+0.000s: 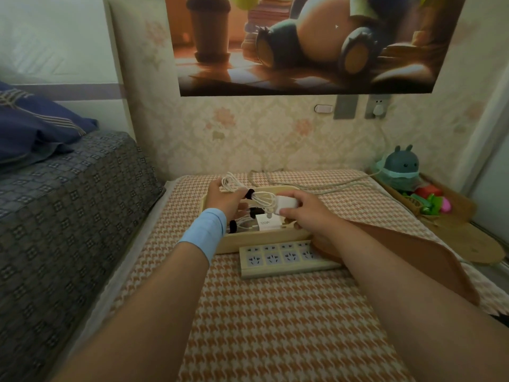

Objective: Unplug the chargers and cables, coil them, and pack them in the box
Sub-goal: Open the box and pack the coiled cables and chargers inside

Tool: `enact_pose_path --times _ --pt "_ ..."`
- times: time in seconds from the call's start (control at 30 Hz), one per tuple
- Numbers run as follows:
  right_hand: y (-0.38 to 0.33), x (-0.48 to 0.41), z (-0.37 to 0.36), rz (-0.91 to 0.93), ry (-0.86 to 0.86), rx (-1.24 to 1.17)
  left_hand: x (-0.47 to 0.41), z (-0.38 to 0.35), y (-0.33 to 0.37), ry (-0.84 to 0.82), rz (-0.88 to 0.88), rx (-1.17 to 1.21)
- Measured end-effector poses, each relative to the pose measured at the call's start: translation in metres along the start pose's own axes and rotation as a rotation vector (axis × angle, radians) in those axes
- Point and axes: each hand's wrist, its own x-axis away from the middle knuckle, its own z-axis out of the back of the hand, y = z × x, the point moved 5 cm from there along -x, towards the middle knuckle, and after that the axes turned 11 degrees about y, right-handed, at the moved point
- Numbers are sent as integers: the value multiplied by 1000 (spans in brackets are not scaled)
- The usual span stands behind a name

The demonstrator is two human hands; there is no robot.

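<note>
forearms (170, 299) reach over the box (256, 239), left grip (224, 198) pinching the coiled cable (263, 201), right grip (308, 210) clasping its white charger (286, 205).

A pale blue band (203, 230) wraps my left wrist, wide and smooth like a strip of tape or cloth, faintly creased, just behind my left hand (224, 199). My left forearm (154, 299) and right forearm (399, 277) are bare down to my right hand (309, 213).
</note>
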Motion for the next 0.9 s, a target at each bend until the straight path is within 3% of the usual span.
enact_pose_path --times 0.13,0.3,0.43,0.57,0.63,0.7,0.8,0.9 --pt "14 -33 -4 26 58 101 -34 1 -11 59 -15 -105" --pt "26 -81 -15 22 190 81 -71 1 -24 227 -200 -676" --pt "42 -110 -30 68 241 220 -93 -1 -31 253 -214 -884" --pt "60 -124 -41 52 208 310 -104 -1 -24 349 -470 -941" --pt "62 -127 -47 54 132 397 -100 -12 -20 287 -687 -989" --pt "61 -127 -51 73 77 513 -95 -28 -27 91 -767 -1084" --pt "58 -126 -53 113 68 625 -94 -44 -49 -224 -663 -1145" --pt "57 -120 -54 126 30 675 -98 -49 -64 -357 -584 -1259"
